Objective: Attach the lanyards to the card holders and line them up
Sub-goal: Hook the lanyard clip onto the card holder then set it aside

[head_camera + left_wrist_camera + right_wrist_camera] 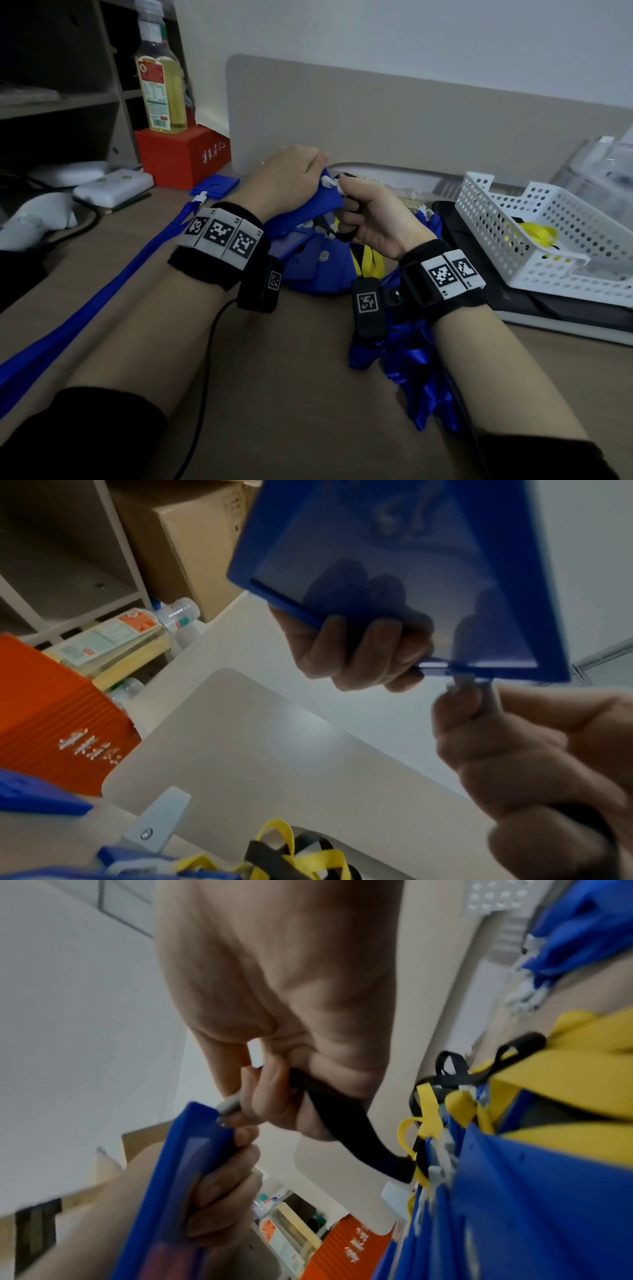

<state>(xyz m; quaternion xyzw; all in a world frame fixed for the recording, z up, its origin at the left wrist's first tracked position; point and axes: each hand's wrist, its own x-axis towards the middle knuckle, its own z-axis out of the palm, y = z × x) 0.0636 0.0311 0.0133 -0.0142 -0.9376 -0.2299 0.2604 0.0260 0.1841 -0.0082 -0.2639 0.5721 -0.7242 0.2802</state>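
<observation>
My left hand (291, 178) grips a blue card holder (308, 205) (394, 561) (178, 1177) above the desk, its fingers (359, 647) curled round the top edge. My right hand (370, 209) pinches the white clip (330, 181) (462, 680) of a black lanyard (339, 233) (342, 1123) against the holder's top slot. The black strap runs through my right palm and hangs down to the pile. Below the hands lies a pile of blue card holders (315, 270) with yellow lanyards (368, 263). One blue holder with a blue lanyard (102, 298) attached lies at the left.
A heap of blue lanyards (411, 359) lies under my right wrist. A white perforated basket (534, 233) with a yellow lanyard stands at the right on a dark mat. A red box (181, 154) carrying an oil bottle (161, 82) stands at the back left, a beige partition (411, 126) behind.
</observation>
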